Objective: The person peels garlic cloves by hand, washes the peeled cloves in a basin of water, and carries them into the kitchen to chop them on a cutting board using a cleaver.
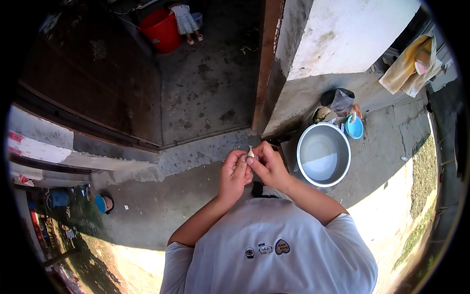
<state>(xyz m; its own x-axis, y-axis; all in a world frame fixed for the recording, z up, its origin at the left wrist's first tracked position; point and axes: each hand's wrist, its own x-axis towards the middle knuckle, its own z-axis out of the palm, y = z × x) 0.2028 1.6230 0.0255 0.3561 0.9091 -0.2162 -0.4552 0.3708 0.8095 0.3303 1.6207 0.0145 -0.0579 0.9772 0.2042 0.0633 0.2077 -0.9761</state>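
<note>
Pinching a small pale bulb-shaped thing (250, 153) near the middle of the frame, the left hand (233, 174) and right hand (270, 166) meet with thumbs and fingertips closed on it. The thing is off-white and rounded at its lower part, narrowing to a thin stem-like tip that points toward the top of the frame; the fingers cover much of it, and its surface detail is too small to make out. The left fingers are curled; the right thumb lies across toward the left one.

On the white shirt (274, 220), at bottom centre, is a row of small prints: a watch-like shape, an outlined figure with dark lettering above it, and a brown heart (282, 246) with lettering, all too small to read. A light mark shows on the red tub (169, 41) at upper left, likewise unreadable. Right of centre stands a round metal basin (313, 134) containing cloudy liquid.
</note>
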